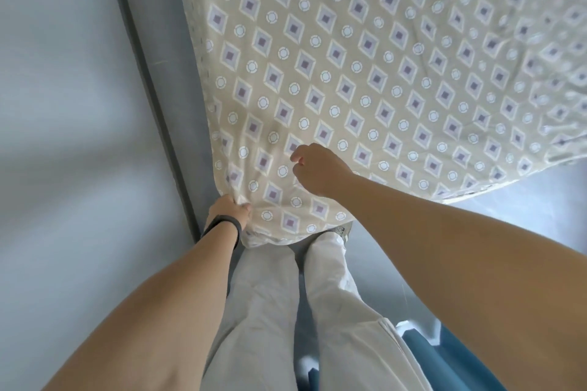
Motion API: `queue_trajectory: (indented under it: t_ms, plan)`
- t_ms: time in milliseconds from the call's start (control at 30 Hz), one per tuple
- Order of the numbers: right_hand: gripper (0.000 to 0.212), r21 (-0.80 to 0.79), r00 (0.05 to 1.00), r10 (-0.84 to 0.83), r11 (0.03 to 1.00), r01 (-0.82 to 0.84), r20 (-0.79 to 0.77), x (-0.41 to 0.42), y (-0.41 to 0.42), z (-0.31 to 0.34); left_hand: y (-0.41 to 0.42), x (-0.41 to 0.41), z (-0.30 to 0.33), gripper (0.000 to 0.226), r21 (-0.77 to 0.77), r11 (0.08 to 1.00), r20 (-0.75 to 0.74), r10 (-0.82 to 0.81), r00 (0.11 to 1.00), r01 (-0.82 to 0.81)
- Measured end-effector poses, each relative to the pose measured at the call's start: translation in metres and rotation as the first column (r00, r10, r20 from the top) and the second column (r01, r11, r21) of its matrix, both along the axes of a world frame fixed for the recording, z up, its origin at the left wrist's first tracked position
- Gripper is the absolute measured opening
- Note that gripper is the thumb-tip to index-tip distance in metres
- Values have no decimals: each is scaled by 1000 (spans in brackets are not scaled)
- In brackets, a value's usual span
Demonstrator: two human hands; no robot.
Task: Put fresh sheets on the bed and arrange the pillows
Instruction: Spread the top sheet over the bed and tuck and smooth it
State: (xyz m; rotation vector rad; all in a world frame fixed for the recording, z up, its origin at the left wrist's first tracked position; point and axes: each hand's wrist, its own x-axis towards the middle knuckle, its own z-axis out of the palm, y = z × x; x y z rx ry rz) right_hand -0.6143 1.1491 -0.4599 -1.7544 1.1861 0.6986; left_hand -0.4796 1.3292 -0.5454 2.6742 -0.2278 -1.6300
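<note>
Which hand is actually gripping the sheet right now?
The left hand, wearing the dark wristband, pinches the patterned sheet at its corner; the right hand hovers curled above it.

- One patterned sheet (381, 73), beige with diamonds and circles, spread over one bed.
- Two hands: one left hand (230, 209) pinching the sheet's corner, one right hand (317, 168) with curled fingers above the sheet.
- One dark wristband (227, 221), on the left wrist.
- Two trouser legs (263, 311), pale.
- One shoe (344, 230), partly hidden.
- One blue object (444, 355) at lower right, unidentifiable.
</note>
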Motion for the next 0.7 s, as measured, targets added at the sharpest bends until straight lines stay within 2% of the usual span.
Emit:
queue_trajectory:
  t_ms: [100, 167, 300, 367, 433, 533, 633, 700]
  plan:
    - [38, -51, 999, -34, 998, 35, 10, -23, -13, 40, -19, 0, 49, 51, 75, 960, 87, -274, 958, 268]
    - [38, -91, 998, -58, 994, 59, 16, -38, -20, 74, -34, 0, 85, 53, 51, 926, 114, -377, 919, 374]
    - [37, -178, 993, -103, 978, 111, 53, -70, -30, 180, -82, -18, 195, 40, -158, 795, -8, -595, 804, 586]
    - [35, -225, 996, -63, 972, 75, 59, -82, -30, 248, -100, -31, 270, 26, -250, 749, -20, -638, 770, 614]
    - [34, -273, 998, -17, 962, 32, 58, -93, -37, 309, -120, -40, 336, 23, -314, 689, 15, -685, 729, 654]
    - [37, -432, 993, 104, 899, -72, 52, -106, -67, 398, -167, -48, 435, 26, -412, 554, 189, -725, 663, 723]
    - [41, -600, 982, 187, 790, -128, 37, -105, -103, 471, -206, -50, 519, 23, -504, 456, 361, -660, 659, 733]
    - [41, -710, 976, 204, 699, -91, 75, -106, -122, 526, -224, -54, 579, 24, -567, 400, 470, -560, 682, 720]
